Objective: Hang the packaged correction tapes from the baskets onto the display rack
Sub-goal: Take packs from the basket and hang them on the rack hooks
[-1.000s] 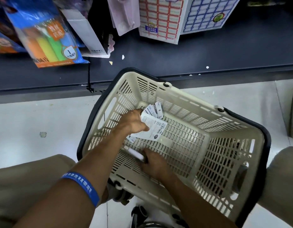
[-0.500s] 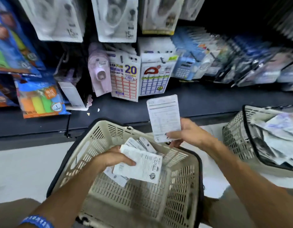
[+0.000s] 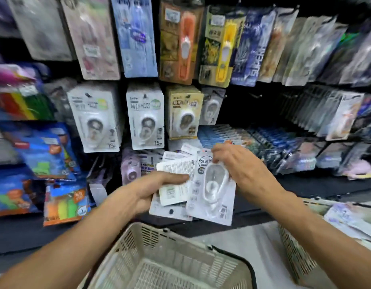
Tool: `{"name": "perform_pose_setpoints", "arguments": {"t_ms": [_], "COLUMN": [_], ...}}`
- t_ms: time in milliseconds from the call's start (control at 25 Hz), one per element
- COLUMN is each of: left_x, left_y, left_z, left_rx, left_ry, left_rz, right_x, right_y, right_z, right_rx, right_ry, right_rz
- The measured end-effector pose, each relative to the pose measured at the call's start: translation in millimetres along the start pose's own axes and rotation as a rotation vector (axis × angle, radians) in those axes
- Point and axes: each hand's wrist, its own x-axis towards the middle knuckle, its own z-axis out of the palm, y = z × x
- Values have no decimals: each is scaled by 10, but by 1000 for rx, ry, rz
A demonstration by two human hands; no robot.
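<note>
My left hand (image 3: pixel 157 187) grips a fanned stack of white packaged correction tapes (image 3: pixel 174 190), printed backs facing me. My right hand (image 3: pixel 234 163) pinches the top of one more packaged correction tape (image 3: pixel 211 197), its clear blister and white dispenser facing me, pressed against the right side of the stack. Both hands are raised in front of the display rack (image 3: pixel 253 94), where rows of similar correction tape packs (image 3: pixel 146 117) hang on hooks. A beige basket with a black rim (image 3: pixel 170 263) stands below my hands. Its visible part holds nothing.
A second basket (image 3: pixel 292 253) with several packages (image 3: pixel 351 220) stands at the lower right. Highlighter packs (image 3: pixel 65 205) hang at the left, more stationery packs (image 3: pixel 336 113) at the right. A dark shelf ledge (image 3: pixel 305 184) runs below the hooks. White floor (image 3: pixel 253 243) lies between the baskets.
My view has tilted up from the basket to the rack. My right hand took a pack out of the basket, lifted it and turned it front side to me beside the stack in my left hand.
</note>
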Motion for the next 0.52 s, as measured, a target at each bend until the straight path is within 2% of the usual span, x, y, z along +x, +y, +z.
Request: {"name": "perform_pose_setpoints", "arguments": {"t_ms": [80,200,280,360,400,440,480,520], "left_x": [-155,-291,-269,-202,-172,-136,-96,-66], "left_y": [220,199,165,195,219,251,269,278], "left_z": [36,112,176,258,291,319,346,375], "left_rx": [-40,-102,-128,-189,-224,-246,-255,-255], "left_ry": [26,37,93,162,209,280,348,390], "left_rz": [46,105,136,198,256,326,390,439], "right_x": [182,294,344,445,478,490,476,444], "right_y": [2,-149,-255,-238,-222,-192,-177,-179], "right_z": [-42,25,59,-6,-96,-166,-209,-241], "right_rx": [-110,-351,-386,-111,198,578,889,1067], "right_ry": [45,134,156,272,290,241,160,41], "right_rz": [-30,19,217,574,737,865,914,916]}}
